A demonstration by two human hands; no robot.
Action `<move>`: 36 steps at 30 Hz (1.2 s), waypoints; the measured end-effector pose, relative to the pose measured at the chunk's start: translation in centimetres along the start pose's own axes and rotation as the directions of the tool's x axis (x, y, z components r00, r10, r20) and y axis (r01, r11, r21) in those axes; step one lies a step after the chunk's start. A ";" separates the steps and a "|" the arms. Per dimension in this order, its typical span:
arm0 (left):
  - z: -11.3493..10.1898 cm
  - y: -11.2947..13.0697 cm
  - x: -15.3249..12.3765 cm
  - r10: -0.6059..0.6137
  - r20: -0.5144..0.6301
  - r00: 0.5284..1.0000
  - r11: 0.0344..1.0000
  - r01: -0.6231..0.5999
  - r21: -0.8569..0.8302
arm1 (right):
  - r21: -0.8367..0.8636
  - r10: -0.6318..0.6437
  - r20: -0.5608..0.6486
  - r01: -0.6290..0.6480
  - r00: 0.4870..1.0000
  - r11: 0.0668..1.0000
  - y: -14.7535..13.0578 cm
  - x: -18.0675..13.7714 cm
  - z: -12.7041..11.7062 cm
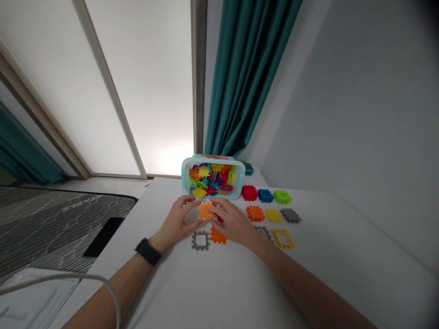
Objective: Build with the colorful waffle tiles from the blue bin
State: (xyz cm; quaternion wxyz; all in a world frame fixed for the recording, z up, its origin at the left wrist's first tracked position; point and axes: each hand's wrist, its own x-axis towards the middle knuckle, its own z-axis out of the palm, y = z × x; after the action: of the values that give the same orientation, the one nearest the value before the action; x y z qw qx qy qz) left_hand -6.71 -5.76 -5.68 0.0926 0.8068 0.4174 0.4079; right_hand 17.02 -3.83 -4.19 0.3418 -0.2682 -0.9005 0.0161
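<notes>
An orange square toothed building tile (206, 211) is between my two hands, just in front of the bin. My left hand (178, 219) has its thumb and fingers curved around the tile's left side. From the right, my right hand (235, 221) grips the tile's other edge with its fingertips. A red piece (220, 219) shows partly beneath the right hand. Nearer to me lie another orange tile (218, 236), partly covered by the right hand, and a grey square frame piece (200, 240). Behind my right wrist, a grey frame piece (264, 232) is half hidden.
A pale blue bin (185, 177) full of colourful pieces stands at the back. Right of my hands lie stacked red (249, 193), blue (265, 195) and green pieces (282, 197), several tiles, and a yellow frame (283, 238). A white cable (85, 276) crosses lower left.
</notes>
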 end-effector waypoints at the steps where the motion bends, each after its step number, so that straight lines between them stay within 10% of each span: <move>1: 0.0 0.1 0.0 -0.004 0.001 1.000 1.000 0.004 -0.008 | 0.002 -0.002 -0.004 0.002 1.000 1.000 0.0 0.0 0.0; 36: 5.8 4.7 5.0 0.101 0.194 0.976 0.991 -0.115 0.063 | 0.001 0.135 0.070 -0.135 0.988 0.991 5.4 -5.6 -6.8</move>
State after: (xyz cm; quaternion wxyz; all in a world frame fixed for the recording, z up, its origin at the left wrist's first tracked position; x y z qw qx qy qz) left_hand 1.97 -3.86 -4.29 0.0800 0.8664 0.3770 0.3174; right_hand 27.30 -3.04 -3.48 0.3092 -0.3269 -0.8916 0.0509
